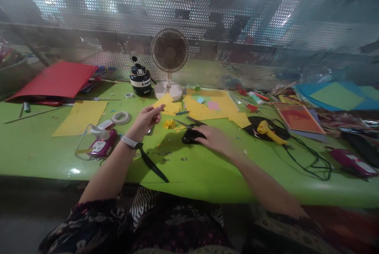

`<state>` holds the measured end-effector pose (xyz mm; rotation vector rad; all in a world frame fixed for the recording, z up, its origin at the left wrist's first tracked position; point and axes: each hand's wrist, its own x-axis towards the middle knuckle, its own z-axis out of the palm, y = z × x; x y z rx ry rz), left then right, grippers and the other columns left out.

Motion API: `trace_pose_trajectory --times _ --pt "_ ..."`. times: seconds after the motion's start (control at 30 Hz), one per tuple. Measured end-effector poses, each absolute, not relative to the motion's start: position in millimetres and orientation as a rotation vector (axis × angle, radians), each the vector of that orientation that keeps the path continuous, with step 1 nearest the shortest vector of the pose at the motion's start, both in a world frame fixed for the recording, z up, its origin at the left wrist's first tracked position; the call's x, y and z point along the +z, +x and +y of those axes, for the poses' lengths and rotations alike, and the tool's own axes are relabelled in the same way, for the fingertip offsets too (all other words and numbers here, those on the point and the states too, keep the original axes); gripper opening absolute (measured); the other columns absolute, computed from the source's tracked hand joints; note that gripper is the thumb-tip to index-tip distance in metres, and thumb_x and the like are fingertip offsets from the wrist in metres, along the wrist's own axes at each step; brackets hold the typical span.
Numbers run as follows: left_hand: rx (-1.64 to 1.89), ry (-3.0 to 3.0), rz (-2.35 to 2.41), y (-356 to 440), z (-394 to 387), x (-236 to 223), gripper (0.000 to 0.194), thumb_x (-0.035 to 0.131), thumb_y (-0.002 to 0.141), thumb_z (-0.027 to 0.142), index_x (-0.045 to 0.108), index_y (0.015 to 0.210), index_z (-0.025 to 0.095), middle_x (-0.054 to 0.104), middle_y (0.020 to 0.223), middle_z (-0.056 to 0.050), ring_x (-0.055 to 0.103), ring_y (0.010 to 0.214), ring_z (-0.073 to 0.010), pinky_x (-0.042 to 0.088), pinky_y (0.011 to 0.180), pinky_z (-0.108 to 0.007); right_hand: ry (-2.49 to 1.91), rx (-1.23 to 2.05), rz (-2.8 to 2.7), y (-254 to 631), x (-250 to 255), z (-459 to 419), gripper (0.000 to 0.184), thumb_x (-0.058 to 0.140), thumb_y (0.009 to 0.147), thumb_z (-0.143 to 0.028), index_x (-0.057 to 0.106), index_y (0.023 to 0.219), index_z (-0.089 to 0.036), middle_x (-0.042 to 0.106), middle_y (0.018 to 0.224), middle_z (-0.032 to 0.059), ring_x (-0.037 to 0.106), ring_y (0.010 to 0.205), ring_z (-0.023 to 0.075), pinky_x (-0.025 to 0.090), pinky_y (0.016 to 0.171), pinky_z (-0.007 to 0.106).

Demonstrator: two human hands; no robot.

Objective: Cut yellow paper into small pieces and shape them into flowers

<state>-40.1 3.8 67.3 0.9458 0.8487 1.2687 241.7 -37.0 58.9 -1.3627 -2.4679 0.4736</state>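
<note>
My left hand (148, 119) is raised over the middle of the green table, thumb and fingers pinched together; whatever may be between them is too small to make out. A grey band (129, 142) circles that wrist, and a black strap (152, 166) hangs loose from it. My right hand (214, 138) rests low on the table with its fingers over the black handles of scissors (189, 135). Their blades stand apart and point away from me. Beside the blades lies a small crumpled yellow paper piece (169, 124) with yellow scraps around it.
Yellow sheets (223, 102), a fan (169, 50) and a dark bottle (140, 81) stand or lie behind. A tape roll (121, 117) and purple power socket (102, 143) are left. A yellow glue gun (271, 132) with coiled cable lies right; a red folder (56, 80) is far left.
</note>
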Motion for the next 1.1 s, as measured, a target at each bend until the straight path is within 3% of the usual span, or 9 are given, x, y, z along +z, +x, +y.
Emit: trace_pose_trajectory --times 0.1,0.27,0.47,0.6,0.7,0.9,1.1 --pt "1.226 0.966 0.865 -40 4 65 0.041 0.088 0.06 0.037 0.065 0.079 0.009 0.059 0.05 0.003 0.052 0.04 -0.0034 0.041 0.041 -0.012 -1.396 0.399 -2.454 247 46 -34 0.035 0.059 0.092 -0.031 0.067 0.125 -0.026 0.069 0.124 0.0102 0.064 0.111 0.0306 0.051 0.093 0.047" --pt "1.135 1.063 0.894 -40 3 65 0.042 0.088 0.061 0.04 0.065 0.077 0.009 0.065 0.057 -0.001 0.059 0.047 -0.0056 0.047 0.047 -0.014 -1.537 0.304 -2.369 268 51 -19 0.035 0.062 0.091 -0.031 0.068 0.124 -0.024 0.069 0.125 0.012 0.065 0.112 0.0352 0.051 0.093 0.05" --pt "0.64 1.358 0.92 -38 -2 61 0.038 0.08 0.072 0.045 0.064 0.077 0.01 0.072 0.067 -0.007 0.064 0.053 -0.0089 0.052 0.053 -0.019 -1.741 0.18 -2.327 289 55 -12 0.038 0.061 0.091 -0.031 0.066 0.126 -0.018 0.069 0.121 0.0136 0.066 0.107 0.0344 0.054 0.089 0.049" --pt "0.45 1.393 0.853 -30 -6 54 0.035 0.077 0.076 0.044 0.063 0.08 0.012 0.074 0.073 -0.007 0.068 0.059 -0.0107 0.055 0.057 -0.021 -1.388 -0.033 -2.367 275 47 -16 0.055 0.064 0.089 -0.032 0.052 0.141 -0.02 0.057 0.137 0.0152 0.055 0.126 0.035 0.046 0.105 0.056" --pt "0.402 1.403 0.808 -27 -7 50 0.034 0.075 0.078 0.044 0.064 0.081 0.012 0.074 0.073 -0.007 0.068 0.06 -0.0106 0.055 0.057 -0.021 -0.957 -0.09 -2.451 255 43 -23 0.06 0.063 0.09 -0.025 0.044 0.146 -0.027 0.052 0.143 0.013 0.053 0.128 0.0306 0.048 0.105 0.053" --pt "0.275 1.332 0.749 -22 -8 47 0.036 0.08 0.072 0.042 0.067 0.081 0.01 0.074 0.074 -0.009 0.069 0.06 -0.0116 0.054 0.057 -0.021 -0.501 -0.311 -2.475 228 40 -39 0.026 0.057 0.092 -0.013 0.069 0.112 -0.024 0.066 0.125 0.0095 0.063 0.113 0.0231 0.058 0.09 0.042" --pt "0.636 1.108 0.857 -7 -12 38 0.043 0.083 0.066 0.047 0.064 0.077 0.011 0.071 0.069 -0.004 0.064 0.057 -0.0075 0.051 0.06 -0.02 -0.474 -0.498 -2.362 215 45 -47 0.021 0.059 0.091 -0.012 0.071 0.106 -0.02 0.072 0.115 0.0095 0.064 0.111 0.0223 0.055 0.096 0.044"
